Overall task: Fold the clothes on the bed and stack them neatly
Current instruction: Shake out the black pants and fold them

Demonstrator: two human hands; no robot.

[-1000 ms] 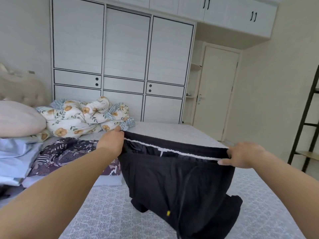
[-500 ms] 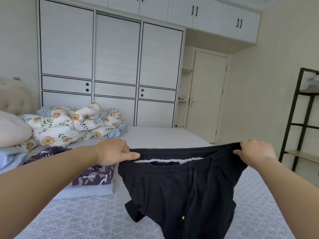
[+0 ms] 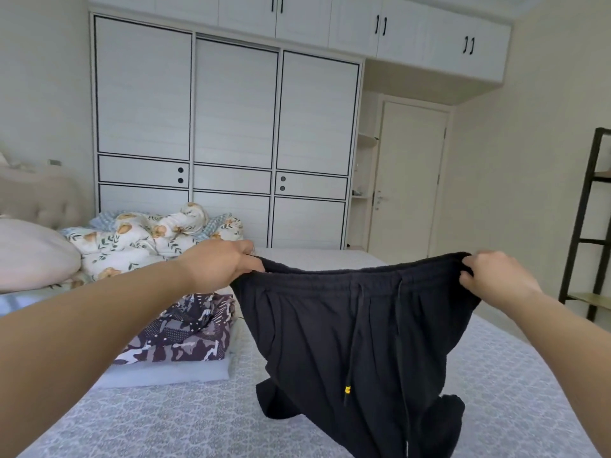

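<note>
Black drawstring trousers (image 3: 357,328) hang in the air over the bed (image 3: 185,421), stretched wide by the waistband, their legs trailing onto the cover. My left hand (image 3: 221,266) grips the waistband's left end. My right hand (image 3: 492,279) grips its right end. A cord with a yellow tip dangles down the front. To the left lies a folded stack: a dark patterned garment (image 3: 185,332) on top of a folded white one (image 3: 165,371).
A floral duvet (image 3: 142,239) is bunched at the head of the bed beside a pink pillow (image 3: 29,256). White wardrobes (image 3: 231,127) and a door (image 3: 410,180) stand behind. A black shelf frame (image 3: 591,226) is at the right.
Both hands have lifted the trousers higher and pulled the waistband taut and closed; the white inner lining no longer shows. The camera has tilted up.
</note>
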